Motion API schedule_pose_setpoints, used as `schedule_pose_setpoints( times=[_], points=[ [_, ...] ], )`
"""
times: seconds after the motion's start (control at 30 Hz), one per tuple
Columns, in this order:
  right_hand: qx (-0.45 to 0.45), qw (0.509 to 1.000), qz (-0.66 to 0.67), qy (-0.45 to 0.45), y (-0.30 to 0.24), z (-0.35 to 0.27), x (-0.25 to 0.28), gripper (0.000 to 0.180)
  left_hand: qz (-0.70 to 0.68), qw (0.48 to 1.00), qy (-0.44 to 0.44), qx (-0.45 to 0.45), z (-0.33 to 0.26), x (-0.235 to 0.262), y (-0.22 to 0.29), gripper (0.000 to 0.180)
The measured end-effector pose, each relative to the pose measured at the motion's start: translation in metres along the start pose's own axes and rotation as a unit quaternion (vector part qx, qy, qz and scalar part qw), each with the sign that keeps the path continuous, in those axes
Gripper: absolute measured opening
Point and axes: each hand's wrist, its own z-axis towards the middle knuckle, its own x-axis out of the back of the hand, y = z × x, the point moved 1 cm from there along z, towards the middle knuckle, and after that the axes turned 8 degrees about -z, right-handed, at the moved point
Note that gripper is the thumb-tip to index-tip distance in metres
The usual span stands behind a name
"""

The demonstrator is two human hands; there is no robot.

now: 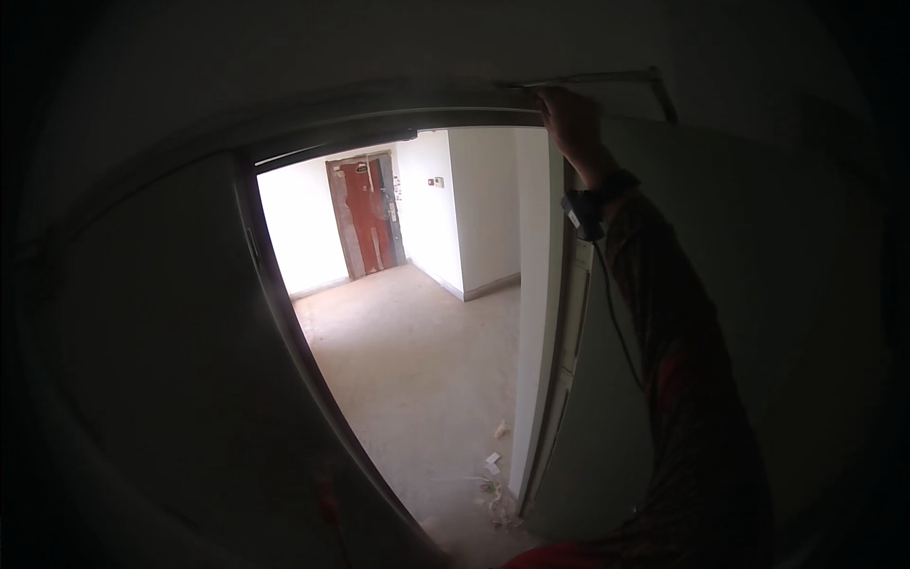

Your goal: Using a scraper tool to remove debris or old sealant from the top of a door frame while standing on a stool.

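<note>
My right hand is raised to the top corner of a doorway and its fingers close on a thin strip that runs along the upper edge of the door frame. A dark band with a cable hanging from it sits on that wrist. The patterned sleeve of my right arm rises from the lower right. My left hand does not show in the head view. The room around me is very dark.
A dark door leaf stands at the left, and a pale jamb at the right. Beyond the opening lies a bare concrete floor, white walls and a red door at the far end. Small scraps lie by the jamb's foot.
</note>
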Motion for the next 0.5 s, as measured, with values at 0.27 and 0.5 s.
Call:
schedule_pose_setpoints(
  times=[0.27, 0.5],
  points=[
    [0.065, 0.984, -0.113, -0.124, -0.008, 0.012, 0.002, 0.007, -0.028, 0.999, -0.002, 0.018, 0.009, 0.002, 0.004, 0.041],
    [0.048, 0.987, -0.124, -0.085, 0.005, 0.008, -0.010, 0.012, -0.037, 0.999, -0.011, 0.029, 0.019, -0.001, 0.002, 0.040]
  ],
)
